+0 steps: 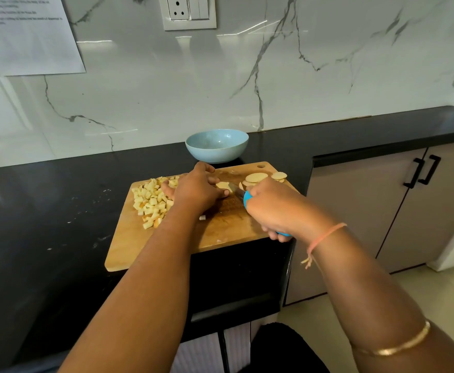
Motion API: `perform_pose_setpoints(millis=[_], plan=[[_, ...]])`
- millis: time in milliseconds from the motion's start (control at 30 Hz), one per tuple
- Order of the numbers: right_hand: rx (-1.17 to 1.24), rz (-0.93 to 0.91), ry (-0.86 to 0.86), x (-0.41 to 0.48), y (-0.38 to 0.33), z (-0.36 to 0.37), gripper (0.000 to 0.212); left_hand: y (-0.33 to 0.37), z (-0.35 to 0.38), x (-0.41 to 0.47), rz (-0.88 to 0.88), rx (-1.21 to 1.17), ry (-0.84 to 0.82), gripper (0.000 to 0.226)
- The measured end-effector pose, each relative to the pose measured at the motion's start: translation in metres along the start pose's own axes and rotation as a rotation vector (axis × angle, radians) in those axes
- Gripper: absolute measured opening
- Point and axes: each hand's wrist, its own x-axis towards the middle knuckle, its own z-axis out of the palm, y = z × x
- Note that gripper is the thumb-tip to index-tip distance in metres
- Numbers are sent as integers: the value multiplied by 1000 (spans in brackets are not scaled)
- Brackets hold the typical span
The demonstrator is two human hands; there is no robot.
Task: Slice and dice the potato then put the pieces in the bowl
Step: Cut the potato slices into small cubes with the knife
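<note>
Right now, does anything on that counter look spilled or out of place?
Little is off. One potato cube lies apart from the diced pile on the cutting board, and pale specks dot the black counter left of it.

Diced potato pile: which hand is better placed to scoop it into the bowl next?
Probably left. The left hand sits right beside the diced potato pile, holding a potato slice; the right hand grips the knife.
</note>
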Motion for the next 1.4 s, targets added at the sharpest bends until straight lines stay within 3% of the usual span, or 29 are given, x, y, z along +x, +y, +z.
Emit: perform_pose_setpoints(millis=[233,433,600,733,833,967,1100,1233,1400], plan=[[-19,-47,20,-22,17,-2,50,-1,-1,2,13,-14,-1,49],[-16,-125,132,-15,5,-10,43,-11,2,19,15,-116,-77,47],[-57,-100,66,7,-10,-1,50,-5,-1,11,-9,-30,6,47],[-29,35,-1,19,-20,5,48,-3,-2,5,-13,-37,8,41],[-35,8,-14,24,-22,4,50,-2,-2,3,-16,-56,14,39],[38,67,-79,16,-19,-6,24,-2,-2,2,-17,-64,24,36],[-5,38,-70,6,-8,-3,25,-1,-4,0,-28,-39,11,37],[-32,-32,-44,-9,6,2,49,-2,-4,2,-31,-43,12,37],[-13,-21,-8,-18,18,1,40,-1,-6,0,-19,-80,-2,40]])
